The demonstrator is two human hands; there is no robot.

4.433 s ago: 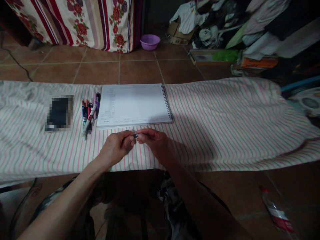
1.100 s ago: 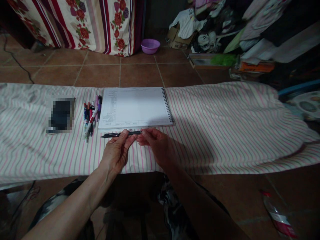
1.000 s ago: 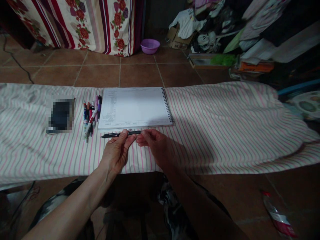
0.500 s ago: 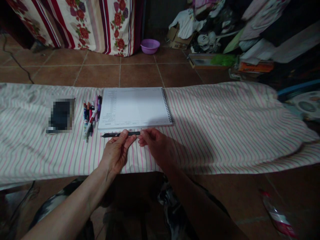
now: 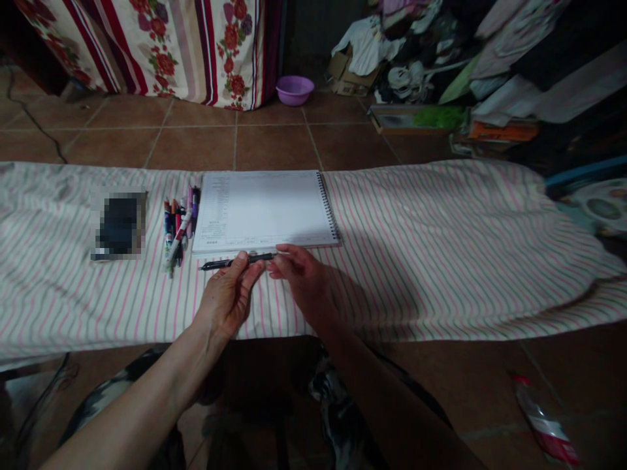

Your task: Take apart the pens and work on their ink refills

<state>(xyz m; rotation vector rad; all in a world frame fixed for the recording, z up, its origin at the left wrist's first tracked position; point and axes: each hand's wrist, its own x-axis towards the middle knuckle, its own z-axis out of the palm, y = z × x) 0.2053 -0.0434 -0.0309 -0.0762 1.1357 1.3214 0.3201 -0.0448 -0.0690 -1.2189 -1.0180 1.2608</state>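
A black pen (image 5: 259,258) lies nearly level across my fingers, just in front of the spiral notebook's near edge. My left hand (image 5: 230,287) is closed on its middle, thumb on top and fingers beneath. At the pen's right end, my right hand (image 5: 306,277) holds the tip between thumb and fingers, with the index finger a little raised. Blank white paper fills most of the open spiral notebook (image 5: 274,209), whose wire binding runs down the right side. Several pens (image 5: 177,232) lie bunched to the notebook's left.
A pixelated dark rectangular object (image 5: 119,225) rests left of the pens on the striped cloth (image 5: 441,248). Beyond, on the tiled floor, are a purple basin (image 5: 294,91) and a cardboard box (image 5: 350,77). A bottle with a red cap (image 5: 543,421) lies at the lower right.
The pen's right end has tilted up slightly. My right index finger has lifted and straightened a little, while my left hand has hardly moved.
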